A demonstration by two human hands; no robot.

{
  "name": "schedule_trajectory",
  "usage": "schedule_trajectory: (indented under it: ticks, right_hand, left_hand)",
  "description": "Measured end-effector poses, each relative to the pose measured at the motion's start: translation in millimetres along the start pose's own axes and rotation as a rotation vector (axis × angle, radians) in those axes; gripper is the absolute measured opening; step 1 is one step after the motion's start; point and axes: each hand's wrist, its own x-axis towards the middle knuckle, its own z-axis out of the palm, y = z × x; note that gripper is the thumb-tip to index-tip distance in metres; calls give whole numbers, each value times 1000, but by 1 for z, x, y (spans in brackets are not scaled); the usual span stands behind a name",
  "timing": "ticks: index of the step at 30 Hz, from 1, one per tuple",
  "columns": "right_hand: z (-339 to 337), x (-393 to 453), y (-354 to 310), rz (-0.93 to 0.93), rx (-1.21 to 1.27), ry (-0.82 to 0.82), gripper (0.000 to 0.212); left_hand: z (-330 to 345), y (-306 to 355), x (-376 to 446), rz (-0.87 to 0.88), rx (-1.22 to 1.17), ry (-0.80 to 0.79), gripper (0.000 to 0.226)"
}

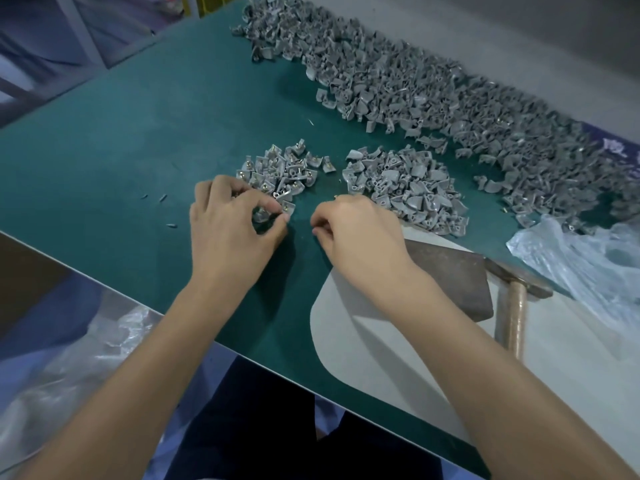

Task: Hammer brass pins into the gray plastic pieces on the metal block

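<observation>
Seemingly gray piece (262,214) pinched, left hand (230,225) grip

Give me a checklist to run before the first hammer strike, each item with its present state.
1. Gray piece in left hand grip: ok, fingers pinch one.
2. Pin in right hand: cannot tell, fingertips curl under.
3. Piece seated on metal block: not ok, the part that shows is bare.
4. Hammer in hand: not ok, lies beside block.
5. Unpinned pile within reach: ok.
</observation>
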Motion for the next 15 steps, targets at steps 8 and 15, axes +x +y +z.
schedule_trajectory:
  ticks: [8,15]
  right_hand:
    - [-1,-2,-9,-11,-126,9,21]
    - [-5,-8,-10,-62,-159,-15,16]
  left_hand:
    - [0,1,-6,150,-91,83,14]
    - [0,3,-7,280,-118,68,10]
